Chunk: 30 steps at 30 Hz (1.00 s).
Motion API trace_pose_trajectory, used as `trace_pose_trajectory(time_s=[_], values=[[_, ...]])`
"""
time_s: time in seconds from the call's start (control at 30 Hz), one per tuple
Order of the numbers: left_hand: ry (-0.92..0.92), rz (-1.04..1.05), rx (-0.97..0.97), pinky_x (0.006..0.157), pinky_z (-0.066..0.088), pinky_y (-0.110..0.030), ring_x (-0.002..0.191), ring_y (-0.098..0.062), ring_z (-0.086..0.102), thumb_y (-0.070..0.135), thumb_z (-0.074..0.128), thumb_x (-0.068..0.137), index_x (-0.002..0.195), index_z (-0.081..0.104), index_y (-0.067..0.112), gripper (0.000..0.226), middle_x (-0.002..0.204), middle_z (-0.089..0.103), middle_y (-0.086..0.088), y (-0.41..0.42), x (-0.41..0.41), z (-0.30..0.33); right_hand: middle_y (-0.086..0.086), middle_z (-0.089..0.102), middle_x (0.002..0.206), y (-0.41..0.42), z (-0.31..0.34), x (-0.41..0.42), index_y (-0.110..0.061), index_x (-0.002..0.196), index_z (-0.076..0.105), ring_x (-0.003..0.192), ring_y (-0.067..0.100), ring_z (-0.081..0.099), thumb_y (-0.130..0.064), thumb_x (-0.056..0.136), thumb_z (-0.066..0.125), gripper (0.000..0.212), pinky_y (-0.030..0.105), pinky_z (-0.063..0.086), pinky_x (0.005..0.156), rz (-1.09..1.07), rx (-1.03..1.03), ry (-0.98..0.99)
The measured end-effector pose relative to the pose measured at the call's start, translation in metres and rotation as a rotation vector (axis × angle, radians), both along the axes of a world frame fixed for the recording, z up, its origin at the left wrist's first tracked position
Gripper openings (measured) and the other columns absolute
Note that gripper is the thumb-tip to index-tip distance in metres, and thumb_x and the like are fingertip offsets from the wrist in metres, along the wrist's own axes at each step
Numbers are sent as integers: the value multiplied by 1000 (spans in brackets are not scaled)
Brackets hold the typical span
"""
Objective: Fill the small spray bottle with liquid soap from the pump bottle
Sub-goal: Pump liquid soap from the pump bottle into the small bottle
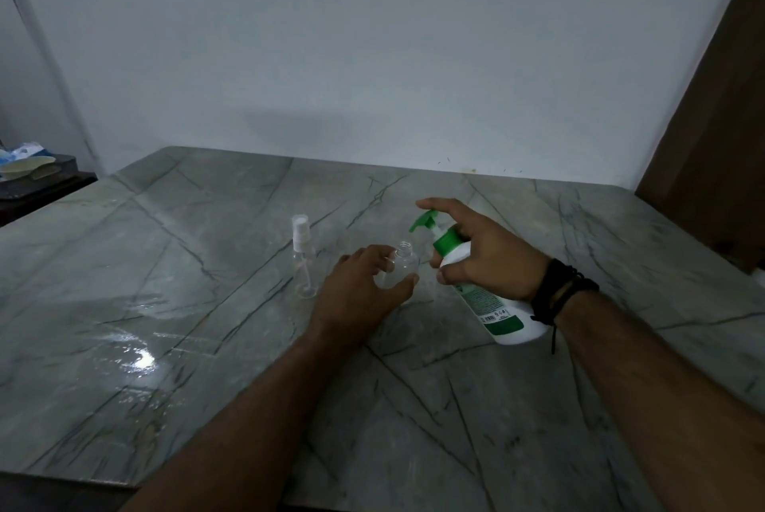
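1. Two bottles and a loose spray cap on the grey marble counter (pixel 198 304), all near its middle, toward the far edge.
2. Furthest left: spray cap (pixel 300 230) with its dip tube, standing upright, apart from both hands.
3. Next right: small clear spray bottle (pixel 400 267), upright, neck uncapped, gripped by left hand (pixel 364 288) with fingers and thumb curled round its body.
4. Further right: white pump bottle (pixel 492 296) with green pump head, tilted, nozzle pointing toward the small bottle's mouth.
5. Right hand (pixel 484 259) wrapped round the pump bottle, forefinger stretched over the pump head; dark bracelets (pixel 559 292) at the wrist.
6. Brown wooden panel (pixel 716 118) beyond the far right corner.
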<state>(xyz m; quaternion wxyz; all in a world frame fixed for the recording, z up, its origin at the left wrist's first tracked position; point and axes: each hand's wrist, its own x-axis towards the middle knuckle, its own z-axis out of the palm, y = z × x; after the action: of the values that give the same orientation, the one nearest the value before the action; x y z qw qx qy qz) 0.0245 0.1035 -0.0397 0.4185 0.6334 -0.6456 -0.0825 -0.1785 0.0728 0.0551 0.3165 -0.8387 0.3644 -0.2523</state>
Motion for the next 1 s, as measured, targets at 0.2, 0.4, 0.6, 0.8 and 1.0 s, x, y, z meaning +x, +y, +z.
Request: trace_pose_trajectory(time_s=[0.2,0.4,0.6,0.8,1.0], values=[[-25,3,8,80,50,-31,94,-4,53,79,51,68,115,57,37,64,101,56,20,-5,3,-4,12,71,95,2,1,1,-40,135,45,89,33,69,3,75,75,80,54,56,87,-13,11,-7],[-45,11,1,76,48,-27,91,-3,53,80,50,68,114,58,36,65,101,57,18,-7,4,-6,14,70,95,5,3,4,-38,133,47,90,35,69,4,75,75,77,55,56,87,-1,24,-4],[-55,10,10,78,50,-31,92,-5,53,80,49,68,115,59,34,67,103,59,16,-7,4,-6,14,70,95,7,3,6,-34,130,48,89,33,70,5,75,75,73,54,57,86,-2,27,2],[-52,5,13,79,50,-31,93,-6,53,80,49,68,114,59,34,66,100,54,19,-7,3,-5,13,72,96,7,4,4,-31,126,49,89,32,70,4,75,76,67,53,58,83,-13,37,-8],[-47,-2,16,79,51,-32,93,-6,53,79,48,67,115,59,33,67,100,53,19,-6,2,-4,10,72,94,7,3,8,-36,129,49,87,32,70,3,73,77,74,53,58,84,2,25,23]])
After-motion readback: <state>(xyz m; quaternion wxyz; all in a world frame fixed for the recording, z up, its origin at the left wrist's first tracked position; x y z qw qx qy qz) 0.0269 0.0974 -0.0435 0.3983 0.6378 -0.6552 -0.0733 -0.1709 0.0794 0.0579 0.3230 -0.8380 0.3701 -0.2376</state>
